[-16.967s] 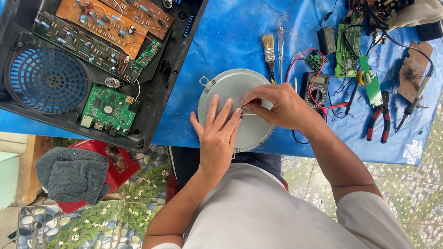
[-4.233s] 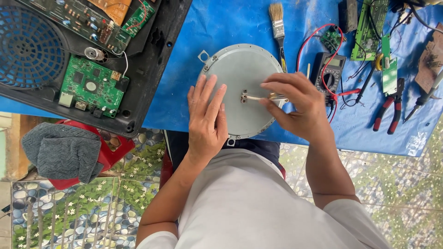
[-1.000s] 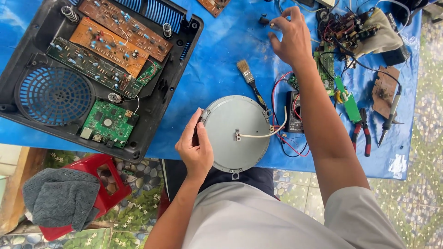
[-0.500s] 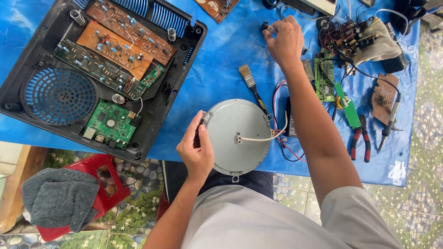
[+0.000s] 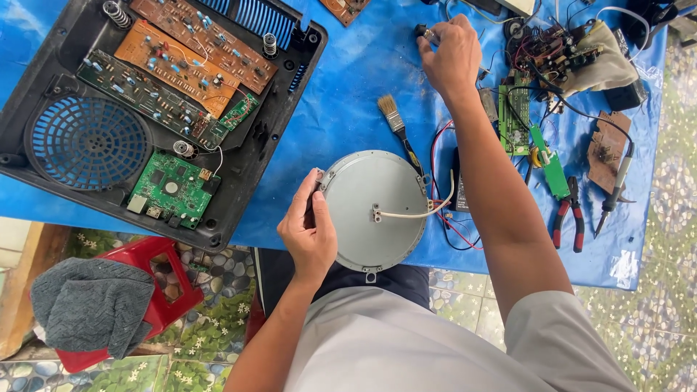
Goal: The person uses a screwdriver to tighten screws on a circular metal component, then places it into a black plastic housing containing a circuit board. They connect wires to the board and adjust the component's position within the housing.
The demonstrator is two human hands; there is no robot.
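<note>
A round grey metal disc [image 5: 370, 210] with a white wire [image 5: 417, 213] from its centre lies at the near edge of the blue-covered table [image 5: 348, 80]. My left hand [image 5: 308, 232] grips the disc's left rim. My right hand [image 5: 450, 54] is stretched to the far side of the table, its fingers closed around a small dark cylindrical part with a metal tip [image 5: 424, 33]. A paintbrush [image 5: 396, 127] lies between the disc and that hand.
An opened black appliance casing [image 5: 156, 109] with circuit boards and a fan grille fills the left. At the right lie green boards [image 5: 515, 116], red-handled pliers [image 5: 566, 214], a soldering iron [image 5: 617, 181] and tangled wires. A red stool [image 5: 163, 272] with grey cloth [image 5: 83, 305] stands below.
My right hand has left the disc's centre wire and reached to the far side of the table, closing on a small dark part. My left hand moved from the disc's face to its left rim.
</note>
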